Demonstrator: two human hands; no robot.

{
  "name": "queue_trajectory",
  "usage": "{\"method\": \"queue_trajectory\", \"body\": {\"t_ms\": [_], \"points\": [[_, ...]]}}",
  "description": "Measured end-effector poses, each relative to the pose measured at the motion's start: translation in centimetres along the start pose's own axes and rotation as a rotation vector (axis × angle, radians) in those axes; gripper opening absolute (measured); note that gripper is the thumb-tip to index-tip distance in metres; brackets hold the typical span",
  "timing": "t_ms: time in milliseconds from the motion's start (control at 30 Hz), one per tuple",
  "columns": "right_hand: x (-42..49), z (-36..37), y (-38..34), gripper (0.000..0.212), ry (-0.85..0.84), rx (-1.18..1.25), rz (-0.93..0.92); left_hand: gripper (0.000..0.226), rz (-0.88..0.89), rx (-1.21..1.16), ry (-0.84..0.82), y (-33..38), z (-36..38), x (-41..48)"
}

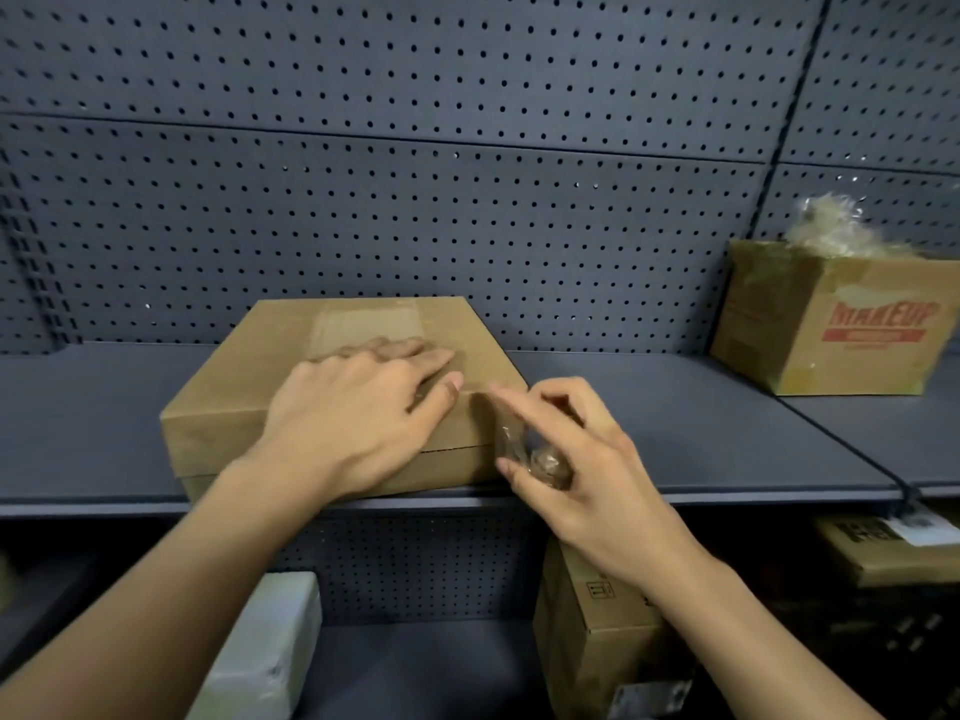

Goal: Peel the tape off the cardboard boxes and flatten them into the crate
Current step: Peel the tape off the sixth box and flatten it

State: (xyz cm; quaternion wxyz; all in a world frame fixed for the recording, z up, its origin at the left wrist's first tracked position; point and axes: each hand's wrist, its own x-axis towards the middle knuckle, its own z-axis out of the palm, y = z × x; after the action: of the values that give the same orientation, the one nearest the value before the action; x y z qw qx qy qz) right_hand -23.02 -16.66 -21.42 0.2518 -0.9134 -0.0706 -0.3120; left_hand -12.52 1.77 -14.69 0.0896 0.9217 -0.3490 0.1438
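Down on the lower shelf [415, 662], nearest the camera, a white wrapped parcel [265, 652] lies at the left and a brown carton [592, 636] stands at the right, its top hidden behind the right forearm; further right a labelled carton [878, 561] sits in shadow. Above them, at the front edge of the upper shelf [675, 423], the right hand [587, 475] hovers just off the near right corner of the flat cardboard box [234, 402]. Its fingers [524, 405] are curled: the thumb and lower ones pinch a crumpled wad of clear tape [545, 462], while the index stretches toward the box's corner. A thin clear strip [506, 436] seems to run from the wad up toward that corner, but blur hides whether it is stuck there. The left hand [358, 402] lies palm down on the box top near its right edge, its digits straight and close together, pressing the lid and gripping nothing. The box is closed and rests at the front of the upper shelf, with a paler band of tape [363, 322] across the far part of its top, partly under the left fingertips. Well apart to the right and further back, an open carton [831, 330] with red print stands slightly askew, a heap of crumpled tape [826, 226] rising out of it. Behind everything runs the dark pegboard wall [415, 200]
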Motion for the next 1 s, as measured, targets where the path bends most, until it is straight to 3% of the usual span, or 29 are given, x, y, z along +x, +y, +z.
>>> {"method": "queue_trajectory", "body": {"t_ms": [200, 333, 433, 633, 800, 1000], "points": [[-0.2, 1.4, 1.2, 0.027, 0.050, -0.055, -0.133, 0.057, 0.039, 0.051, -0.010, -1.1, 0.4, 0.5], [0.5, 2.5, 1.1, 0.035, 0.181, -0.133, -0.217, 0.057, 0.059, 0.034, -0.003, -1.5, 0.6, 0.6], [0.5, 2.6, 0.7, 0.040, 0.260, -0.033, -0.235, 0.057, 0.081, 0.019, 0.017, -2.4, 0.7, 0.8], [-1.3, 3.0, 0.6, 0.027, 0.388, 0.638, 0.097, 0.064, 0.087, -0.023, 0.046, -4.3, 0.4, 0.6], [0.3, 3.6, -0.8, 0.040, 0.453, 1.052, 0.390, 0.070, 0.113, -0.056, 0.046, -4.8, 0.4, 0.7], [2.2, 3.6, -1.5, 0.031, 0.513, 1.145, 0.512, 0.065, 0.141, -0.106, 0.034, -5.2, 0.3, 0.6]]}}
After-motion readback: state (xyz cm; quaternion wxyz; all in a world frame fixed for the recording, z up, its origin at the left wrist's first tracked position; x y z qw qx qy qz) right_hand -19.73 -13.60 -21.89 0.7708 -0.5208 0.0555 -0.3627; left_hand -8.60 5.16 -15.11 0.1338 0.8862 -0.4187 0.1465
